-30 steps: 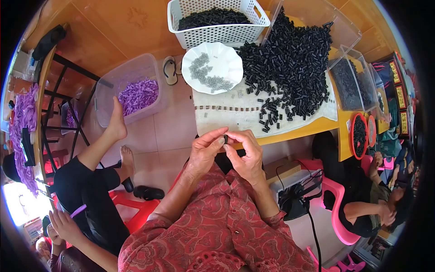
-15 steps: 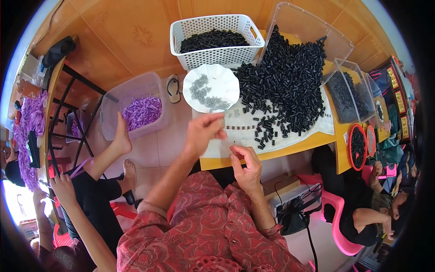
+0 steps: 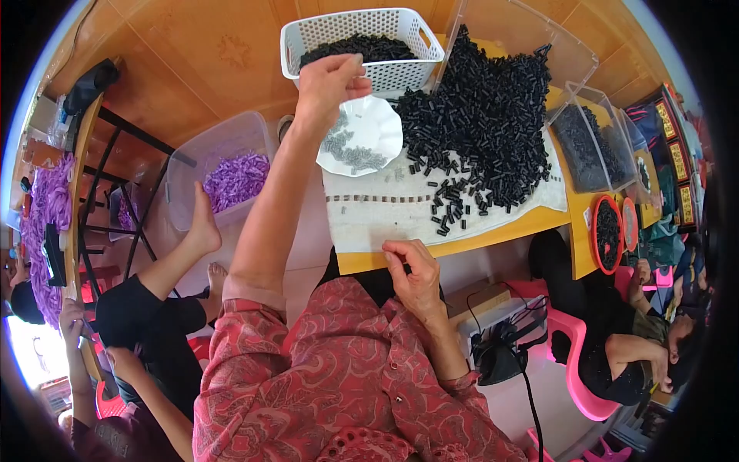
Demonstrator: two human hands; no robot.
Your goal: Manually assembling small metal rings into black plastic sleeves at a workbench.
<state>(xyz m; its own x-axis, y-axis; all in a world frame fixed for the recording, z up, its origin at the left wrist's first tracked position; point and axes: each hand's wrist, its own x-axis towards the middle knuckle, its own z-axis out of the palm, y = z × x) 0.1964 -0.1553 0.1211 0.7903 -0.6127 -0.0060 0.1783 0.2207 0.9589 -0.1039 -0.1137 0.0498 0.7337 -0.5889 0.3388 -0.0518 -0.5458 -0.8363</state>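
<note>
My left hand [image 3: 329,86] is stretched out over the near rim of a white perforated basket [image 3: 400,75] holding black tubular pieces [image 3: 362,49]. Its fingers are bent and drawn together; whatever they hold is too small to make out. Just under it stands a white scalloped plate [image 3: 385,138] with small clear-grey pieces [image 3: 356,154] on it. By the table's front edge, my right hand [image 3: 416,279] has its thumb and forefinger tips close together, and I cannot make out anything between them. A large heap of black tubular pieces [image 3: 485,131] spreads over the white cloth [image 3: 369,227].
Behind the heap lies a tipped clear bin [image 3: 531,15]; another clear bin [image 3: 581,154] and a red-rimmed basket [image 3: 606,235] stand to the right. On the floor at left is a tub [image 3: 181,192] of purple pieces. Other people sit at both sides, near a pink chair [image 3: 573,362].
My left hand has gone from above the cloth's near part, away from me, to the white basket. My right hand stays by the table edge. At left, a co-worker's hands have shifted.
</note>
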